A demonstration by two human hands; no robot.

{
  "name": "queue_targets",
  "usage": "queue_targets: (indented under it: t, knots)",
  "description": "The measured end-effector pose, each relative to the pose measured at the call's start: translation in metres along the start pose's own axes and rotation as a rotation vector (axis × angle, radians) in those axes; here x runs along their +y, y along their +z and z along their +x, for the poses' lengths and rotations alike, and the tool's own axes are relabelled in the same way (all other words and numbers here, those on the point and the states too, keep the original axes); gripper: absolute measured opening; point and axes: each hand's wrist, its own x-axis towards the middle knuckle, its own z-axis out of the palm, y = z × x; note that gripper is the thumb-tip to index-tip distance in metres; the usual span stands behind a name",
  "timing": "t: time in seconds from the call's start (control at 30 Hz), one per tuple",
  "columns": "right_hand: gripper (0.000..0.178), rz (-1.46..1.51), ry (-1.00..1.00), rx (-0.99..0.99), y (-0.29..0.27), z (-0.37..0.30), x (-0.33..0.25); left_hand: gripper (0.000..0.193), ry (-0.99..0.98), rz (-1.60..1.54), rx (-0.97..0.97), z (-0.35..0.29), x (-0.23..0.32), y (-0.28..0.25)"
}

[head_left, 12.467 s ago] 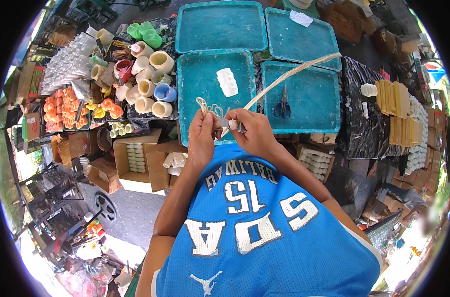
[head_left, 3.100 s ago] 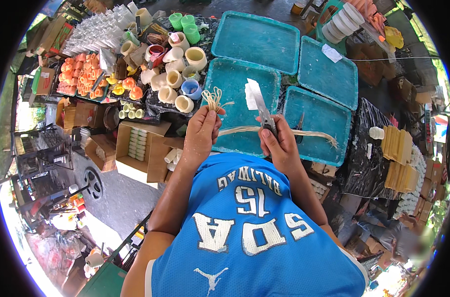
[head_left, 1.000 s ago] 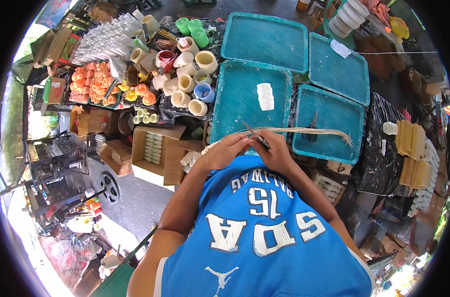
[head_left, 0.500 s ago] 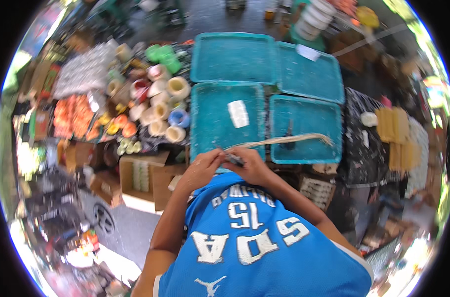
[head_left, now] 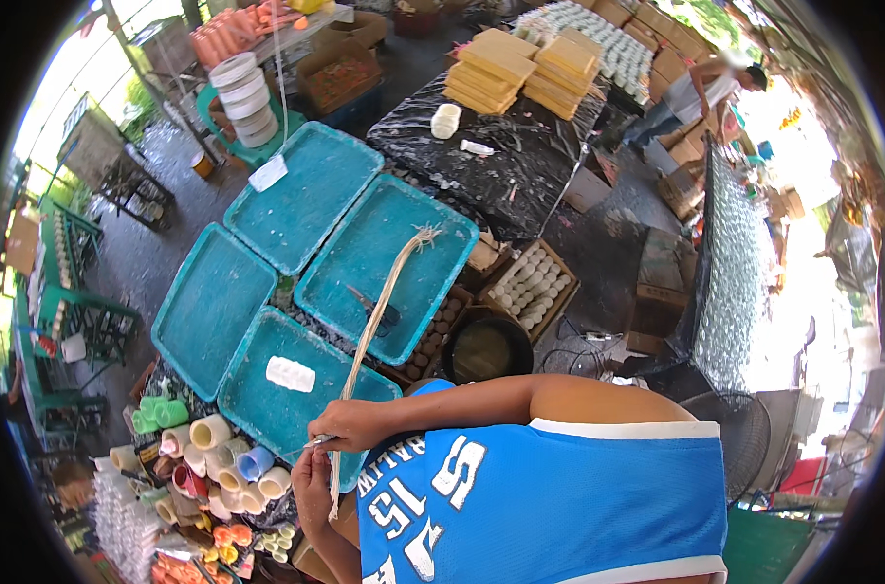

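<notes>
My right hand (head_left: 349, 425) is closed around a small metal tool (head_left: 320, 441), whose silvery end shows at the fingertips. A long bundle of pale strands (head_left: 372, 326) runs beneath that hand, its frayed far end lying over a teal tray (head_left: 441, 282). Just below, my left hand (head_left: 313, 484) has its fingers pinched close to the tool; what they grip is too small to make out. A pair of scissors (head_left: 372, 305) with dark handles lies in the same tray as the frayed end. The nearest teal tray (head_left: 258, 389) holds a white ridged piece (head_left: 291, 374).
Two more teal trays (head_left: 301, 195) adjoin these. Candle-like cylinders (head_left: 230, 477) crowd the near left. To the right stand a dark bucket (head_left: 488, 350) and a box of round white pieces (head_left: 532, 287). Yellow slabs (head_left: 491, 68) are stacked on a black-covered table; another person (head_left: 691, 102) stands beyond.
My view has swung to the right, so the trays appear turned and the right side of the workshop shows. Both hands stay close together at the strands and the metal tool.
</notes>
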Motion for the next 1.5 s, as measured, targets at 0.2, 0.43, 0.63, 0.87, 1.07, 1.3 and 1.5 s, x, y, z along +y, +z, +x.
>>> queue_targets:
  t: [0.2, 0.43, 0.63, 0.87, 1.07, 1.3, 1.5]
  knots:
    - [0.023, -0.012, 0.073, -0.049, -0.015, -0.004, 0.000, 0.030, 0.095, 0.205, -0.030, 0.010, 0.019, 0.006]
    - [0.015, -0.018, 0.087, -0.131, -0.011, 0.005, 0.000, 0.025, 0.272, 0.407, 0.004, -0.001, 0.027, -0.003]
    - [0.030, 0.245, 0.382, -0.207, -0.007, 0.012, -0.002, 0.027, 0.198, 0.342, 0.085, -0.015, 0.031, -0.002]
    - [0.030, 0.239, 0.554, -0.383, 0.022, 0.027, 0.006, 0.023, 0.143, 0.376, 0.199, -0.030, -0.006, -0.005]
    - [0.032, 0.317, 0.670, -0.341, 0.053, 0.041, 0.015, 0.021, 0.247, 0.247, 0.375, -0.032, -0.044, -0.011]
    - [0.033, 0.134, 0.618, -0.389, 0.081, 0.071, 0.012, 0.022, 0.215, 0.220, 0.445, -0.041, -0.063, -0.035]
    - [0.035, 0.096, 0.657, -0.354, 0.103, 0.085, 0.014, 0.023, 0.250, 0.272, 0.372, -0.036, -0.076, -0.071]
